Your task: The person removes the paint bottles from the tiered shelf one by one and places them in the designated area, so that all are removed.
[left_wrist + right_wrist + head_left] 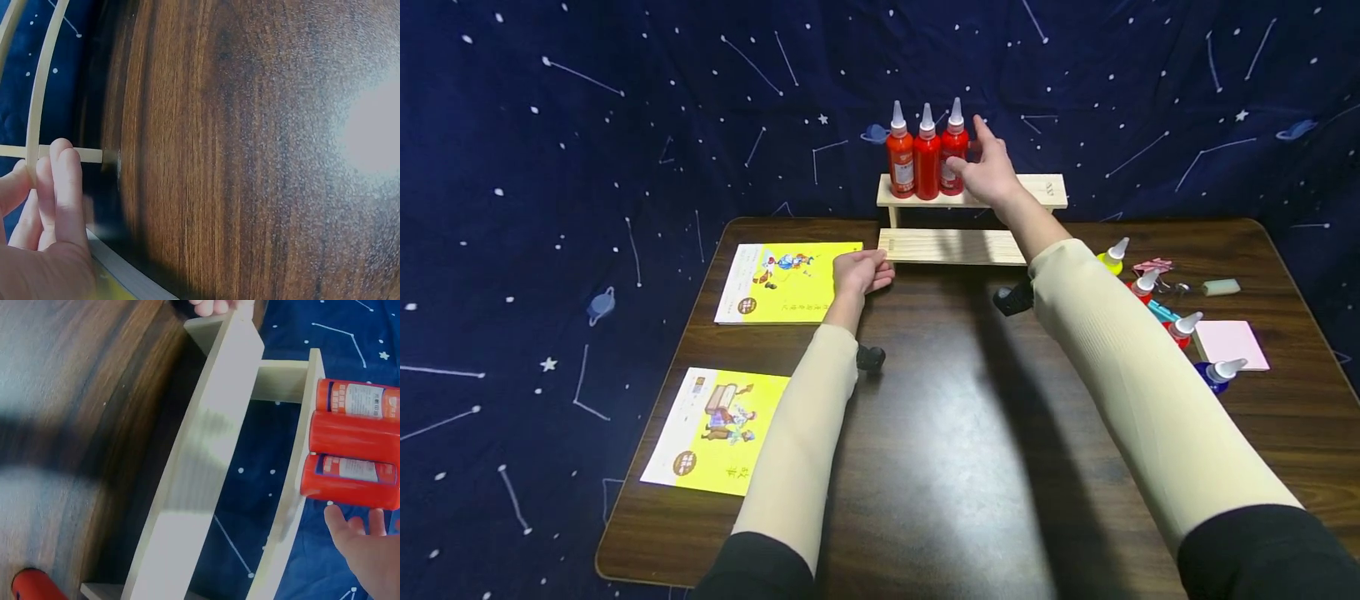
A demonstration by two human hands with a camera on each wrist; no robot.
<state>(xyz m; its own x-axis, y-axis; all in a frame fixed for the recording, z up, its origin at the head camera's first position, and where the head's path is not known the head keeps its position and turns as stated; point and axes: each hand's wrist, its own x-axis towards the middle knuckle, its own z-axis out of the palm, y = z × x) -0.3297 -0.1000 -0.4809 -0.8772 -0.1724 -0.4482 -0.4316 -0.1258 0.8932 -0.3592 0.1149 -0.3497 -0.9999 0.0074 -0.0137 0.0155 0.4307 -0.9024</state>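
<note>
A two-tier wooden rack stands at the table's back edge. Three red squeeze bottles with white nozzle caps, among them the middle bottle, are upright side by side on its upper board. My right hand is spread beside the rightmost bottle; the right wrist view shows a small gap between fingertips and bottle. With thumb and fingers, my left hand pinches the left end of the lower board.
Two yellow-covered books, the upper book and the lower book, lie at left. On the right are a yellow bottle, two red bottles, a blue bottle, a pink notepad and an eraser-like block. A starry cloth hangs behind.
</note>
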